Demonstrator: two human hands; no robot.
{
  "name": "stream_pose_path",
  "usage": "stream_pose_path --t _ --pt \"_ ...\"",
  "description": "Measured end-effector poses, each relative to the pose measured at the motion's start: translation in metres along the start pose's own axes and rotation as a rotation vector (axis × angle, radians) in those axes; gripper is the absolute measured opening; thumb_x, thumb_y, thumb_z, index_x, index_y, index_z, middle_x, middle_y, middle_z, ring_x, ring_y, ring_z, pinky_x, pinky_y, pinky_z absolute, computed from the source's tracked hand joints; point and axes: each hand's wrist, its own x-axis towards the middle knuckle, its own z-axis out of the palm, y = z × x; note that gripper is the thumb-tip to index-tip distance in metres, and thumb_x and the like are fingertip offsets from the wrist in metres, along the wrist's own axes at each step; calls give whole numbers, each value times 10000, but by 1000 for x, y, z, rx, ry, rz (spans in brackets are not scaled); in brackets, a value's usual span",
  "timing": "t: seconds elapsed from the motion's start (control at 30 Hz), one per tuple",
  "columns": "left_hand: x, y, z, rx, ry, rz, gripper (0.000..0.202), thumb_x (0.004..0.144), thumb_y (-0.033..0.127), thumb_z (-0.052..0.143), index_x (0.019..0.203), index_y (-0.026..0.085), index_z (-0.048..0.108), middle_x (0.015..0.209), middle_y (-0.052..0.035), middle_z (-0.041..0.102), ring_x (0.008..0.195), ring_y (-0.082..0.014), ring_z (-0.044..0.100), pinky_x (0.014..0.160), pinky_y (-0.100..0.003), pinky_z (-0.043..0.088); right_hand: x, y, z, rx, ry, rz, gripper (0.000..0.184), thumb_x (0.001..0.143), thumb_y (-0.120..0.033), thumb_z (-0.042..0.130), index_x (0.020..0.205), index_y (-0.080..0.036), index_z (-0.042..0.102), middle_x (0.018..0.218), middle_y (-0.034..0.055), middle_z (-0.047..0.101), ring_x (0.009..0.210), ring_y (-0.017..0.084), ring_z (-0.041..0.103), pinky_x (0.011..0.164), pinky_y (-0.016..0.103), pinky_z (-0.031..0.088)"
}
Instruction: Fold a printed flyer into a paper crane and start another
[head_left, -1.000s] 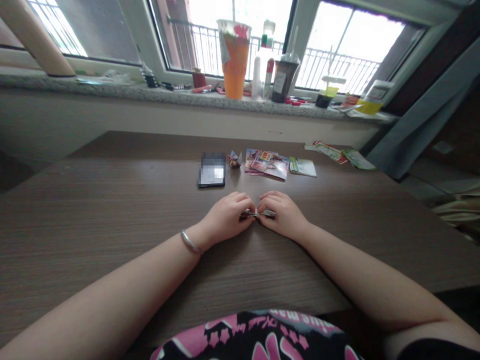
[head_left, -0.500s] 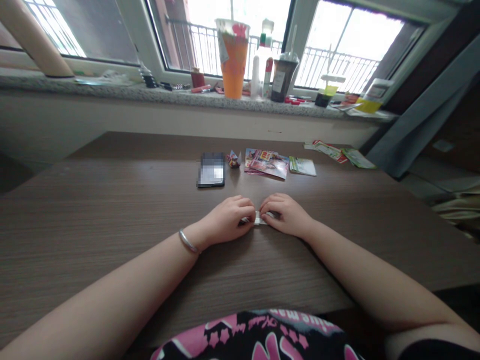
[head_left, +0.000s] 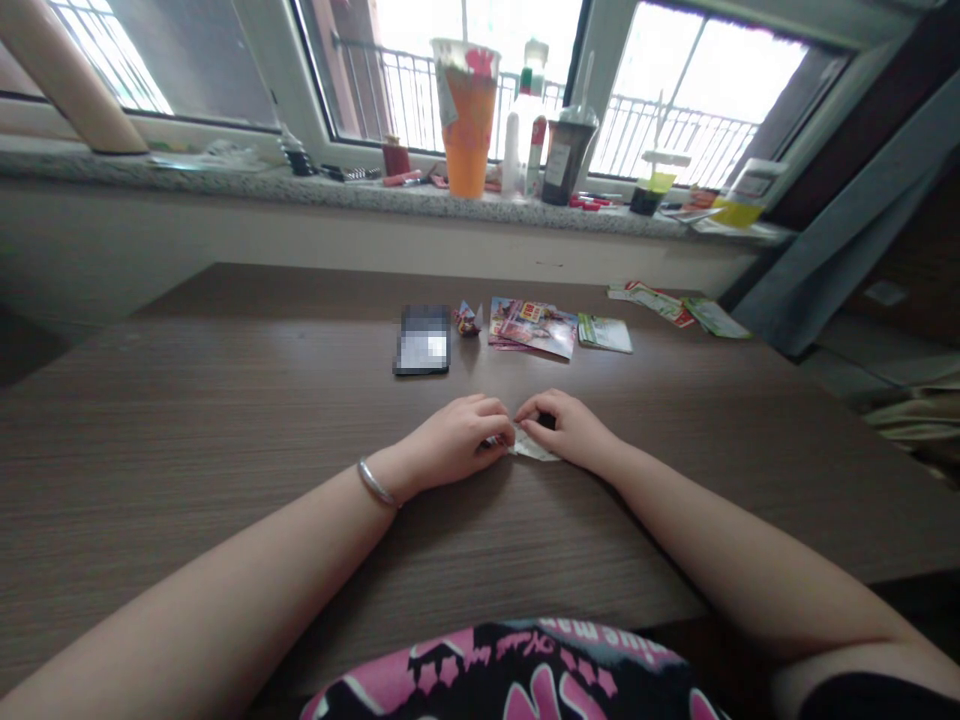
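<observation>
My left hand (head_left: 454, 440) and my right hand (head_left: 568, 432) meet near the middle of the brown wooden table (head_left: 225, 420). Both have curled fingers pinched on a small folded piece of paper (head_left: 531, 447) that lies low on the tabletop between them. A pale flap of the paper shows under my right fingers. A silver bangle (head_left: 373, 483) circles my left wrist. Most of the paper is hidden under the fingers.
Farther back lie a phone (head_left: 423, 340), a small folded paper figure (head_left: 468, 319), colourful leaflets (head_left: 534, 326) and more cards (head_left: 660, 300) at the right. The windowsill (head_left: 300, 188) carries an orange cup (head_left: 467, 115), bottles and drink cups.
My right hand has lifted and shifted a little, uncovering a pale flap of the paper. My left hand has stayed nearly still, pressing the paper down.
</observation>
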Motion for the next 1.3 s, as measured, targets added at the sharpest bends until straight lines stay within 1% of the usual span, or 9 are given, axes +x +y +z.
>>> stream_pose_path --t 0.1,0.27,0.4,0.53,0.67,0.77,0.97,1.1,1.3 --pt "0 0 0 27 3 10 121 887 208 534 896 202 654 943 -51 626 893 -172 572 838 -301 444 0 -2 -1 -31 -7 -32 86 802 -161 626 817 -205 699 785 15 692 818 179 604 792 316 451" --pt "2 -2 -1 109 48 27 163 894 178 507 872 215 665 961 -37 648 946 -182 556 895 -325 428 1 -2 -2 -73 -3 -1 51 801 -191 651 808 -205 699 744 9 682 795 182 586 776 319 431" --pt "3 -3 -2 158 63 24 165 882 167 514 857 218 669 943 -32 653 954 -185 546 898 -322 425 1 -1 -2 -92 0 -27 44 801 -185 657 802 -205 696 739 6 680 788 174 583 784 314 420" --pt "3 0 -3 265 46 -7 174 894 193 504 836 211 667 889 -39 639 865 -181 544 808 -309 437 2 0 -2 -110 7 -107 48 811 -165 642 814 -194 679 740 11 667 779 171 582 784 317 427" --pt "3 1 -3 376 1 -58 188 914 211 476 830 195 643 836 -42 613 784 -177 540 708 -294 427 1 0 -2 -93 9 -192 68 823 -142 622 846 -189 666 907 46 684 890 184 592 849 340 444" --pt "3 -1 -3 382 -3 -74 180 922 209 467 857 194 635 870 -42 616 804 -172 554 714 -283 431 0 -1 -2 -58 17 -240 101 830 -124 604 863 -200 663 985 47 679 942 179 596 890 340 449" --pt "2 1 -4 386 -8 -63 198 931 237 457 871 197 642 877 -48 621 810 -179 559 735 -297 443 0 0 -2 -51 24 -280 157 838 -99 576 871 -211 680 968 41 690 924 175 609 884 345 467" --pt "2 6 -7 371 -8 -79 239 948 307 440 891 197 644 883 -54 617 827 -187 561 749 -308 454 0 2 -5 -91 -19 -306 253 827 -31 524 902 -208 689 981 45 702 927 175 613 877 349 474" --pt "1 3 -5 378 -8 -133 176 929 271 475 931 192 633 907 -63 609 880 -206 554 779 -325 469 -1 0 -10 -197 -74 -334 246 830 -65 541 968 -212 682 1013 47 699 957 184 606 876 348 474"
